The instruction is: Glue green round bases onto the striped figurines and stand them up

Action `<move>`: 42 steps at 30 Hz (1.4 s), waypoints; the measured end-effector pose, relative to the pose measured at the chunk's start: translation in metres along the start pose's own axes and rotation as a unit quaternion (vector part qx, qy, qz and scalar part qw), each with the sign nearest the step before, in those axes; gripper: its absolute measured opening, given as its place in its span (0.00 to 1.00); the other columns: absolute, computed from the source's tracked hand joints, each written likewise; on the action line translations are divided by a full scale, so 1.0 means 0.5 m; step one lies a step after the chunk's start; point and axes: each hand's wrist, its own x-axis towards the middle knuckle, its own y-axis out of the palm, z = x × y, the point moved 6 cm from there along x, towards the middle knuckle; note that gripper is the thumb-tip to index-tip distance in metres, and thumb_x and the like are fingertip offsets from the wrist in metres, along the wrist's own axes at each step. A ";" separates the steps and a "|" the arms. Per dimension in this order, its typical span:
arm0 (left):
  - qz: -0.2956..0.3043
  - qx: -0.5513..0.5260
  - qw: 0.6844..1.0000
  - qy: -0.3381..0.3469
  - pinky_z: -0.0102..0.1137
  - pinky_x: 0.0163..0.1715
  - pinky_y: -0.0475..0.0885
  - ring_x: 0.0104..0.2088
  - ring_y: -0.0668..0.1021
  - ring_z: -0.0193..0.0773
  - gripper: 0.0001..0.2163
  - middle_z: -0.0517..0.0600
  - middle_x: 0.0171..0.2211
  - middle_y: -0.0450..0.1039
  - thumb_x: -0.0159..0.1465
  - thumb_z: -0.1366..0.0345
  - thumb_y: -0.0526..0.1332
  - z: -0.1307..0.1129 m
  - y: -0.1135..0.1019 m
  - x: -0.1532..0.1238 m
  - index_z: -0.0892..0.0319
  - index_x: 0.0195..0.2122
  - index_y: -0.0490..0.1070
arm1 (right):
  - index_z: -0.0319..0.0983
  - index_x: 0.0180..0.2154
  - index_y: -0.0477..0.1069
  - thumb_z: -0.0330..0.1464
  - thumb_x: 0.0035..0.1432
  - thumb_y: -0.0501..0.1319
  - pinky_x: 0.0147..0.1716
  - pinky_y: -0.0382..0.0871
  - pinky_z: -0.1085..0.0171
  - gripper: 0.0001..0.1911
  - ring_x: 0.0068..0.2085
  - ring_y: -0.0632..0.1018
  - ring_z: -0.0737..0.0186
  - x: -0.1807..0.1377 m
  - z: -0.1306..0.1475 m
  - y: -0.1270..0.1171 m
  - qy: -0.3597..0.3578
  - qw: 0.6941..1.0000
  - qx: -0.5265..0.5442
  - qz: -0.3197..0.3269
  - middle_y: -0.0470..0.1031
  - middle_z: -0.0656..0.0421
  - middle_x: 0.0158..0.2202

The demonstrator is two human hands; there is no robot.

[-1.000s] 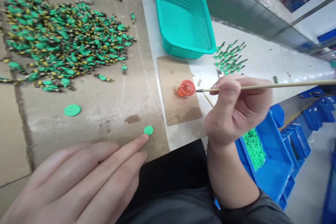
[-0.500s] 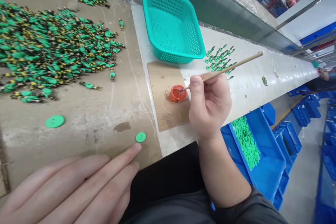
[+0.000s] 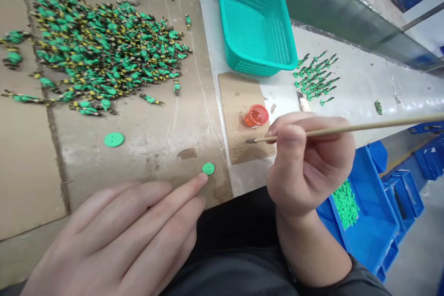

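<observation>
My right hand [image 3: 312, 162] pinches a thin wooden paintbrush [image 3: 381, 126], its dark tip pointing left above the small cardboard sheet [image 3: 236, 101]. Just behind the tip stands a small red cup [image 3: 256, 116] with liquid in it; the brush is outside it. My left hand [image 3: 135, 226] lies with its fingers stretched out, one fingertip at the near edge of a small green disc [image 3: 208, 168] with tiny holes. Farther left on the brown board lies a larger green disc [image 3: 114, 139], apart from the hand.
A heap of small green, black and yellow figures [image 3: 114, 51] covers the back left. Behind the cup sits a teal basket [image 3: 253, 65]. Several figures on green bases [image 3: 317, 76] stand to its right. A blue bin [image 3: 374, 208] below the table edge holds green pieces [image 3: 347, 203].
The paintbrush has come out of the red cup and moved toward me, its handle now lying flatter. My left fingertip stays at the small green disc. The whole view has shifted.
</observation>
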 end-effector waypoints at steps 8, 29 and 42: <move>-0.001 0.016 1.000 0.012 0.53 0.59 0.82 0.56 0.89 0.51 0.19 0.50 0.75 0.80 0.77 0.66 0.71 -0.007 -0.003 -0.003 0.53 0.68 0.81 | 0.42 0.49 0.78 0.29 0.82 0.66 0.39 0.83 0.58 0.03 0.39 0.83 0.63 -0.040 -0.002 0.014 -0.007 0.995 0.005 0.097 0.80 0.61 0.38; -0.016 0.027 1.000 0.002 0.52 0.56 0.87 0.54 0.90 0.52 0.22 0.48 0.70 0.84 0.75 0.63 0.73 -0.011 -0.008 -0.006 0.50 0.69 0.81 | 0.41 0.47 0.77 0.28 0.80 0.67 0.37 0.83 0.60 0.03 0.36 0.83 0.63 -0.050 0.025 0.031 -0.026 0.992 0.027 0.120 0.82 0.60 0.36; 0.010 0.018 1.000 -0.001 0.50 0.65 0.79 0.61 0.86 0.49 0.21 0.47 0.75 0.79 0.79 0.68 0.68 -0.014 -0.002 0.007 0.53 0.71 0.77 | 0.40 0.47 0.77 0.28 0.81 0.65 0.36 0.82 0.59 0.04 0.36 0.82 0.62 -0.058 0.022 0.046 -0.026 0.986 0.046 0.157 0.81 0.59 0.37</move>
